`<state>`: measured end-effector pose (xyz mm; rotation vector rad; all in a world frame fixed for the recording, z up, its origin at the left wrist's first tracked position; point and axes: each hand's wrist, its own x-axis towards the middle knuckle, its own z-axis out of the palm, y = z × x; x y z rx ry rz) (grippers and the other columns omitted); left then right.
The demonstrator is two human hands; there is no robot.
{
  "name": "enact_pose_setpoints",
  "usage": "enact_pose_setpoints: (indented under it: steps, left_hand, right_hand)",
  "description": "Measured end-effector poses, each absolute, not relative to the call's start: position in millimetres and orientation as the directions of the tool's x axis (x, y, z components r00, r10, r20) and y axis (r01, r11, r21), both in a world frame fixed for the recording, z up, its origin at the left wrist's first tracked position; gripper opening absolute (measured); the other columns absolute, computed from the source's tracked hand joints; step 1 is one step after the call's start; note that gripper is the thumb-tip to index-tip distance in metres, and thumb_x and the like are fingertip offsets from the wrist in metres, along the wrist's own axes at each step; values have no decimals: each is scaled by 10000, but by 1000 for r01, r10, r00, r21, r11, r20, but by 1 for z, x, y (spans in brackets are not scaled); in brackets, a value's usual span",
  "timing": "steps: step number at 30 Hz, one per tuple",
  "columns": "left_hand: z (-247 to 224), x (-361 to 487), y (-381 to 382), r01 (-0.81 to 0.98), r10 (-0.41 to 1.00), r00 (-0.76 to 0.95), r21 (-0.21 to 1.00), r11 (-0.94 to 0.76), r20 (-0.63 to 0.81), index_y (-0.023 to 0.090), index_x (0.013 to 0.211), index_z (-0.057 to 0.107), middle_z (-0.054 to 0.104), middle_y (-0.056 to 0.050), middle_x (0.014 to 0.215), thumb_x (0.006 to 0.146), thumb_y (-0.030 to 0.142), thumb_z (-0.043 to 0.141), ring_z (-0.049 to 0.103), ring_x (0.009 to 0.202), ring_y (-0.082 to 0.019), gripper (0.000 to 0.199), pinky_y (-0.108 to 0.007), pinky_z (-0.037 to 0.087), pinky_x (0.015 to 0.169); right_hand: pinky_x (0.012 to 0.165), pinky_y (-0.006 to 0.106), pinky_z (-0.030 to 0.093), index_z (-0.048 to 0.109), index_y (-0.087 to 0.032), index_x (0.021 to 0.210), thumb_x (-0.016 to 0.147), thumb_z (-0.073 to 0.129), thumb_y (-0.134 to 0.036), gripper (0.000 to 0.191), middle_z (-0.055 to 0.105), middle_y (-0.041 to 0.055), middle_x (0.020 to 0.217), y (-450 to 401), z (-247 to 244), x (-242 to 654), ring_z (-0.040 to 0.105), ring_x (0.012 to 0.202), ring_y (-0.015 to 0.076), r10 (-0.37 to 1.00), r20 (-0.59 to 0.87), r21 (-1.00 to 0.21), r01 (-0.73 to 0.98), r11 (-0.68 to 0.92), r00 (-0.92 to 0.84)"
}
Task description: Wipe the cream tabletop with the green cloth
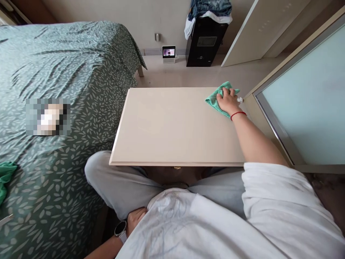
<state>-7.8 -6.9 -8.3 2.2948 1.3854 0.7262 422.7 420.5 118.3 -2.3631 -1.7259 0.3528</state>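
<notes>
Green microfibre cloth (212,100), soft and light by the look of it, lies bunched near the far right corner of a cream laminate tabletop (167,126), centre of the frame. Right hand (229,101) presses down on it, palm lowered, fingers spread; the gathered middle seems the likeliest place to take hold. Left hand (136,218), lower centre, sits curled beside a white T-shirt (188,230), smartwatch (120,228) on the wrist; its grip cannot be told. Bed with a leaf-patterned green cover (67,72) fills the left; frosted glass panel (302,93) stands at right.

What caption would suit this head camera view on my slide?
Right hand presses a green cloth onto a cream tabletop.
</notes>
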Motion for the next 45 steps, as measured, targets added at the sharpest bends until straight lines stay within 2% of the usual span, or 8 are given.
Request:
enact_pose_setpoints:
  steps: [8,13,19,25,28,35,40,45]
  left_hand:
    - [-5,-7,-5,672,885,400,580,-460,239,180,459,350,384,46,425,806,290,312,378,373,-50,366,-169,238,411]
    - [-1,-4,-4,666,886,404,590,-456,229,186,472,361,388,41,432,796,307,321,370,381,-59,348,-188,228,420]
    - [-3,-5,-4,666,887,400,591,-455,233,186,443,342,378,39,418,798,296,321,366,370,-64,372,-197,224,413]
    - [-6,-7,-5,659,882,399,592,-465,249,189,489,397,400,39,434,810,304,305,379,369,-59,353,-182,240,405]
    - [-6,-9,-5,656,880,404,592,-468,248,186,502,409,407,41,444,808,295,320,379,371,-52,337,-172,247,407]
    - [-9,-11,-6,661,883,410,592,-461,229,184,494,407,402,42,442,807,309,319,389,365,-52,349,-164,258,398]
    - [-9,-10,-9,688,897,384,580,-437,220,185,478,392,401,41,435,793,313,345,383,369,-56,344,-177,242,406]
    - [-8,-9,-10,700,906,376,581,-415,194,182,483,384,411,39,445,807,324,299,401,386,-53,364,-166,257,421]
  right_hand:
    - [1132,818,626,525,-208,1849,1196,400,-480,718,435,295,1910,253,80,448,594,1571,589,984,63,-132,978,-159,168]
    - [1124,818,630,544,-235,1833,1196,380,-529,720,514,268,1865,175,66,454,642,1523,576,983,135,-113,988,-109,124]
    - [1217,811,568,518,-191,1860,1176,454,-529,765,405,302,1941,255,80,460,611,1583,597,975,14,-254,943,-213,224]
    - [1380,801,338,392,-54,1910,1251,380,-381,736,253,365,1990,373,118,401,369,1774,570,937,-80,-239,906,-349,340]
    - [1419,819,232,366,-15,1915,1272,409,-358,730,220,379,2000,401,126,335,271,1825,557,975,-75,-213,951,-222,211]
    - [1504,756,176,358,-143,1965,1234,527,-597,876,207,193,2059,400,129,149,219,1877,534,963,-79,-259,938,230,-258]
    - [1495,813,108,392,-144,1951,1159,619,-645,964,155,207,2061,347,123,82,126,1886,584,718,-68,-327,695,640,-693]
    - [1534,716,103,537,-225,1884,1125,662,-430,796,280,105,2051,324,117,90,195,1897,488,554,-9,-372,517,771,-833]
